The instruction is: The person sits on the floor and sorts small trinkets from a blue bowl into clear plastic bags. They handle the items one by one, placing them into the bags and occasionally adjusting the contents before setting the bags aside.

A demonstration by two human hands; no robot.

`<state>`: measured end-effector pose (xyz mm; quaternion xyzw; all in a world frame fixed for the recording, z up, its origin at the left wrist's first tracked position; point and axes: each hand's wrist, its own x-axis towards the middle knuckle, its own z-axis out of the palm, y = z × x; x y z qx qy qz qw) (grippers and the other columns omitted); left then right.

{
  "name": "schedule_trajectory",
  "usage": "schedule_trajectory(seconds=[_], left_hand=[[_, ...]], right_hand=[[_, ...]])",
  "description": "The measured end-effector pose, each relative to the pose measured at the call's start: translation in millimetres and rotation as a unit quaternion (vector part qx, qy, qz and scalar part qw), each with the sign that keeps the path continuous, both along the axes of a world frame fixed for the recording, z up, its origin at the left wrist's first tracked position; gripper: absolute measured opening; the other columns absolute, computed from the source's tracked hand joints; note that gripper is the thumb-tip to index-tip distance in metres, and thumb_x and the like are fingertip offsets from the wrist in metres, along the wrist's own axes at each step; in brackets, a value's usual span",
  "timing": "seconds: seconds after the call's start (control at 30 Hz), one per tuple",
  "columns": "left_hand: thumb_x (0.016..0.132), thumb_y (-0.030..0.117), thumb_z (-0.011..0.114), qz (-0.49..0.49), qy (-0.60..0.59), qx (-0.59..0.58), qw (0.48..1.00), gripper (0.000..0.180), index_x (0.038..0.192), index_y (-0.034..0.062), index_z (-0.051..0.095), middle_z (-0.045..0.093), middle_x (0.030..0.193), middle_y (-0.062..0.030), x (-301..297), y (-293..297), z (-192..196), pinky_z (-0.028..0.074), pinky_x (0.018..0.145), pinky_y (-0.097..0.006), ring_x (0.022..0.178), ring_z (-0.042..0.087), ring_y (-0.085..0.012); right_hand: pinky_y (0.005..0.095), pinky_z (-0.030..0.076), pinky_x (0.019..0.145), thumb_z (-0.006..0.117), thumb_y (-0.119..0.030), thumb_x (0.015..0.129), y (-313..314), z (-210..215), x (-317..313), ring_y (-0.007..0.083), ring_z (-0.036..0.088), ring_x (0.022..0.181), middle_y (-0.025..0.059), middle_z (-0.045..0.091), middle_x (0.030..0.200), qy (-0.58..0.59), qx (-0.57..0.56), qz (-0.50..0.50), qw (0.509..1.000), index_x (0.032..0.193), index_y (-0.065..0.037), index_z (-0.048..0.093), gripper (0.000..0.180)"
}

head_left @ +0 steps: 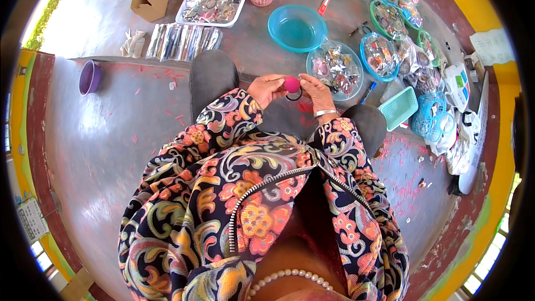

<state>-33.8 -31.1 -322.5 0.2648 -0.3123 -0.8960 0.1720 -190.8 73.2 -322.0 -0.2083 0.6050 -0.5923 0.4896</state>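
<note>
Magenta round piece (pixel 291 84) pinched between the fingertips of your two hands, in front of you and above the gap between your knees.

Your left hand (pixel 267 90) nips its left side between thumb and forefinger, the other fingers curled in; your right hand (pixel 316 92), silver bracelet (pixel 325 113) at the wrist, grips the opposite edge with thumb and fingertips, only slightly open. A dark ring (pixel 294 96) hangs just below the piece; you cannot tell how they join. Beside your right hand sits a clear bluish bowl (pixel 360 72) of small packets, then a turquoise basin (pixel 295 27) beyond, and a green basket (pixel 399 108) farther right.
</note>
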Motion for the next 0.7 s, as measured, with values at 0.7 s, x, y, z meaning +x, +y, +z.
schedule_trajectory(seconds=[0.7], left_hand=[[0.078,0.015,0.059,-0.07,-0.108,-0.022,0.991,0.02,0.094,0.0048,0.054,0.057,0.083,-0.0011,-4,16,7,0.047,0.053,-0.021,0.069,0.055,-0.0084]], right_hand=[[0.0215,0.042,0.053,0.066,-0.014,0.072,-1,-12,7,0.0107,0.054,0.057,0.0041,0.06,0.07,-0.196,0.007,-0.144,0.97,0.082,0.002,0.06,0.02]])
